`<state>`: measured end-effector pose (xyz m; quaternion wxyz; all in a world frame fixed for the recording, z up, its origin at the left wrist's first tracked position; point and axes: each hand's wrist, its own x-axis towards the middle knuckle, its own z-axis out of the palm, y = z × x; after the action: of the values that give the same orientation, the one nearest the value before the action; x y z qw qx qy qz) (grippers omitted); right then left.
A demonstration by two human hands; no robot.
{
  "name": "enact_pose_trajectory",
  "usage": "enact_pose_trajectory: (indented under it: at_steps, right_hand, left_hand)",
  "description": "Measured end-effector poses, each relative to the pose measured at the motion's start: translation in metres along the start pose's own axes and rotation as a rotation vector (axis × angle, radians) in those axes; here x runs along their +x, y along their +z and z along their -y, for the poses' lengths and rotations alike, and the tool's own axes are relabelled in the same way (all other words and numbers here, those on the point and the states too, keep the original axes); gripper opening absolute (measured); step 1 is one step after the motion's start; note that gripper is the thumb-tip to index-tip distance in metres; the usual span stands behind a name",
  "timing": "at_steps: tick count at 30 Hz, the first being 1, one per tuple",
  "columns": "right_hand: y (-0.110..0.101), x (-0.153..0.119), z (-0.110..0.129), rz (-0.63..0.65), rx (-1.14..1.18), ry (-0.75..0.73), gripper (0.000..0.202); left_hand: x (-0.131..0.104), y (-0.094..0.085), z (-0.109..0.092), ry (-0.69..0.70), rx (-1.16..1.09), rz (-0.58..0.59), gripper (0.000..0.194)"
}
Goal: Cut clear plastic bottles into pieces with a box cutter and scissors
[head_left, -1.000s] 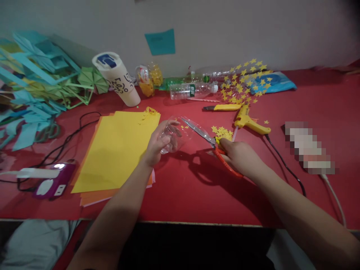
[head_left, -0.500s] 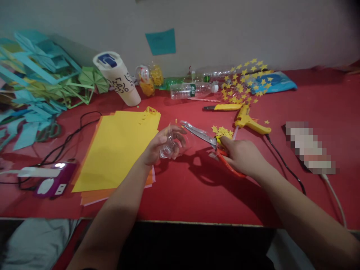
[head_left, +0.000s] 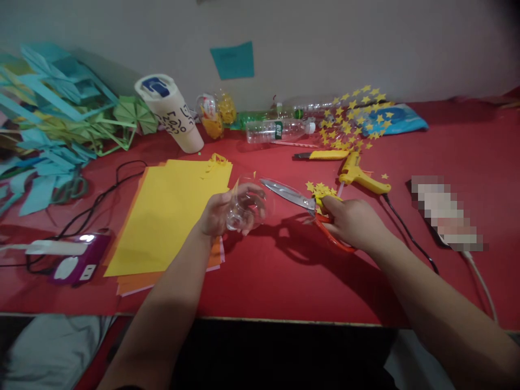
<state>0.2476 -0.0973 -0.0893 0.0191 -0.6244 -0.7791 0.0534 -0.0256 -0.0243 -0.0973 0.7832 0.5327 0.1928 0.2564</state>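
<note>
In my left hand [head_left: 217,212] is a clear plastic bottle piece [head_left: 242,208], its fingers curled around the see-through wall. The piece is hard to outline against the red table. My right hand [head_left: 353,222] grips the scissors [head_left: 290,194] by their red and yellow handles. Their blades look closed together and point left, the tips just right of the plastic piece. Behind the scissors lies a small heap of yellow paper stars [head_left: 320,189]. Under my left forearm and beside it spreads a stack of yellow paper [head_left: 170,216].
A yellow glue gun [head_left: 363,177] and a box cutter [head_left: 323,155] lie beyond my right hand. Plastic bottles [head_left: 264,131] and a white tumbler [head_left: 173,114] line the back. At left are a purple power strip [head_left: 79,260] and paper crafts [head_left: 60,103]; a phone [head_left: 444,211] lies right.
My left hand has shifted slightly left with the plastic piece. The scissors blades have come closer together and sit apart from its edge.
</note>
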Motion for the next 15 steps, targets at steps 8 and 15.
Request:
enact_pose_trajectory:
  at_steps: [8,15]
  right_hand:
    - [-0.002,-0.001,0.012,0.078,0.195,0.140,0.037]
    - [-0.002,-0.001,0.019,0.085,0.145,0.162,0.047]
  left_hand:
    - [0.008,-0.004,0.004,0.096,0.047,-0.455,0.050]
    - [0.013,0.001,0.010,0.113,0.100,-0.579,0.067]
